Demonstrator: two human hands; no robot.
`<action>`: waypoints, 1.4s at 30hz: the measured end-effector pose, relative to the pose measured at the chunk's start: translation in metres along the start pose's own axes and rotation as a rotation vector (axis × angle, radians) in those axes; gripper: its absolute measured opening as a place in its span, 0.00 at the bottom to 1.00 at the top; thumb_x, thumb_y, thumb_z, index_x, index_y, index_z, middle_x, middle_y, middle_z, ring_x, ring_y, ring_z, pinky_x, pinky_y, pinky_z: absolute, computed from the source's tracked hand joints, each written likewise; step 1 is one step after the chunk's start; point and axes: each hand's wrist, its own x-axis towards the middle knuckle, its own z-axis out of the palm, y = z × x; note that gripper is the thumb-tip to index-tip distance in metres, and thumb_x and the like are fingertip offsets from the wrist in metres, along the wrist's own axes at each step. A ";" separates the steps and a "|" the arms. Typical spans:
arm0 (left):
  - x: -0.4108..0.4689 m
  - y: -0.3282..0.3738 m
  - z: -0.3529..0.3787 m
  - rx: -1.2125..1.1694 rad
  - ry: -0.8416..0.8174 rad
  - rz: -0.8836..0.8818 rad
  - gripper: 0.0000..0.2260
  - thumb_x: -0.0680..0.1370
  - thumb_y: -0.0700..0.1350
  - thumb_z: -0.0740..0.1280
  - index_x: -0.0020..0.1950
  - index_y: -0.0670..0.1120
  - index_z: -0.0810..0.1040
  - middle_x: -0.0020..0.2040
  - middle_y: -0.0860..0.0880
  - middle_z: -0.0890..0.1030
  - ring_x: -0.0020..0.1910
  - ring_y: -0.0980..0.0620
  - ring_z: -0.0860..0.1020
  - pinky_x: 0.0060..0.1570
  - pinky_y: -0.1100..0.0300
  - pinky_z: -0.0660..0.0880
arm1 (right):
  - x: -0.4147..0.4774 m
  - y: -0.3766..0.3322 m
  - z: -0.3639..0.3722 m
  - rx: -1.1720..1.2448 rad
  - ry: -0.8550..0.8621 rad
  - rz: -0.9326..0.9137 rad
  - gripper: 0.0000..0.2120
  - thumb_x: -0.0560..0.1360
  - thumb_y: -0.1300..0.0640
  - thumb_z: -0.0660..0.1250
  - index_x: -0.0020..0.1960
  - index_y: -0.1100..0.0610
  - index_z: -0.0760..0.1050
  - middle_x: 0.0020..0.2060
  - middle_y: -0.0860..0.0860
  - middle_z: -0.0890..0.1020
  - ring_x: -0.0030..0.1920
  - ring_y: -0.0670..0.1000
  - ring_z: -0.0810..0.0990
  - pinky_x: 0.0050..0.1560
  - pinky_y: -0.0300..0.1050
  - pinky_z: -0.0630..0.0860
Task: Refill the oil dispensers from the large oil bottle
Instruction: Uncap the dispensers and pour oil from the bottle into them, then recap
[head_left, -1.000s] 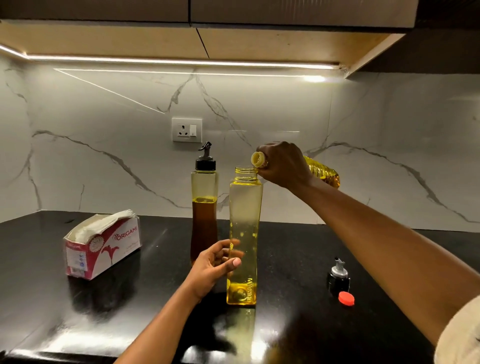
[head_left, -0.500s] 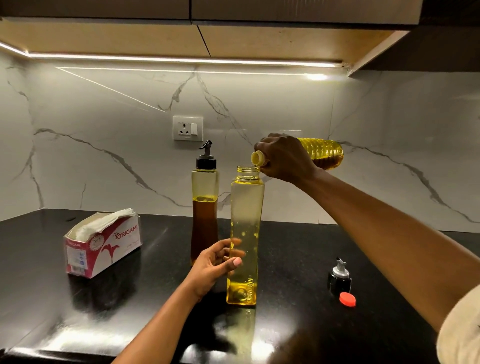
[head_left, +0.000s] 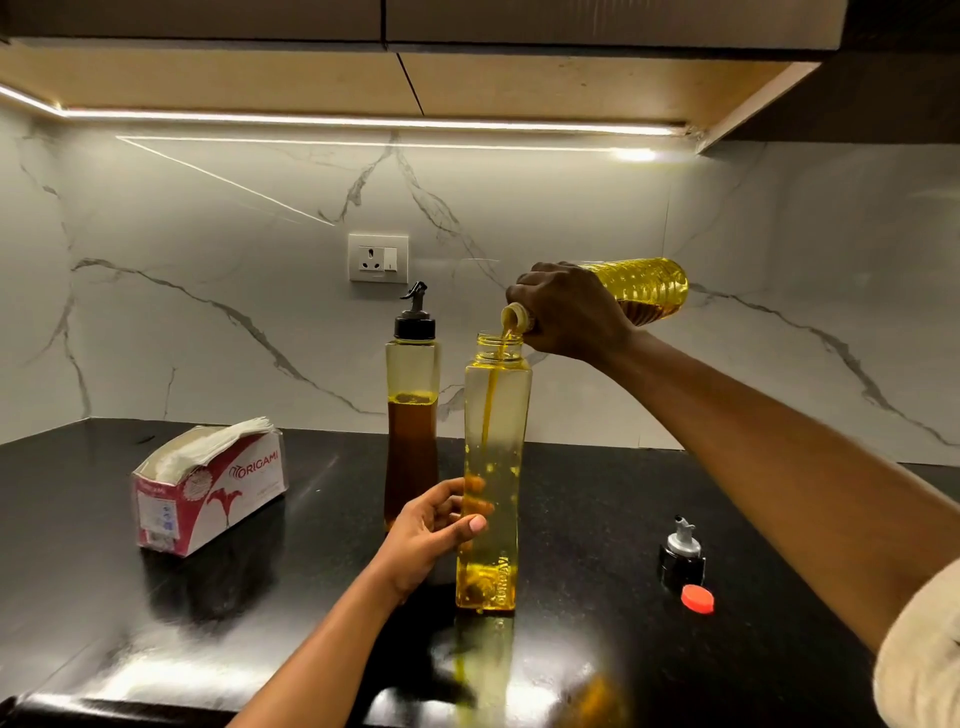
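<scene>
A tall yellow-tinted oil dispenser (head_left: 493, 415) stands uncapped on the black counter (head_left: 597, 493). My left hand (head_left: 434, 530) grips its lower body from the left. My right hand (head_left: 566, 312) holds the large oil bottle (head_left: 647, 286) near its neck, tipped on its side with the mouth just over the dispenser's opening. A thin stream of yellow oil runs down into the dispenser, which holds a little oil at the bottom. A second dispenser (head_left: 411, 415) with a black spout cap and dark oil stands just behind and to the left.
A black pourer cap (head_left: 681, 556) and a red bottle cap (head_left: 697, 598) lie on the counter to the right. A red and white tissue box (head_left: 208, 488) sits at the left. A wall socket (head_left: 378, 258) is on the marble backsplash. Cabinets hang overhead.
My right hand has raised the base of the large bottle until it lies about level, and oil now streams into the dispenser. My left hand stays on the dispenser.
</scene>
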 end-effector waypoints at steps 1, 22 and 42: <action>0.000 0.000 0.000 0.002 -0.001 0.002 0.40 0.57 0.64 0.79 0.63 0.47 0.75 0.56 0.42 0.82 0.57 0.44 0.81 0.57 0.49 0.78 | 0.000 0.000 0.000 0.005 -0.001 0.003 0.08 0.66 0.57 0.75 0.40 0.61 0.80 0.34 0.55 0.83 0.35 0.57 0.81 0.37 0.47 0.77; 0.000 0.002 0.000 -0.002 -0.011 -0.011 0.38 0.59 0.62 0.79 0.64 0.47 0.74 0.55 0.45 0.83 0.56 0.46 0.81 0.53 0.55 0.79 | -0.006 0.005 0.004 -0.037 0.021 0.000 0.08 0.68 0.55 0.74 0.41 0.60 0.80 0.35 0.55 0.83 0.37 0.57 0.82 0.38 0.47 0.77; 0.000 0.001 0.000 0.007 -0.009 -0.007 0.40 0.58 0.64 0.79 0.64 0.47 0.74 0.55 0.45 0.83 0.57 0.46 0.81 0.55 0.54 0.78 | -0.002 0.006 0.002 -0.061 0.014 -0.056 0.08 0.67 0.56 0.74 0.40 0.60 0.80 0.34 0.55 0.83 0.37 0.57 0.82 0.37 0.47 0.77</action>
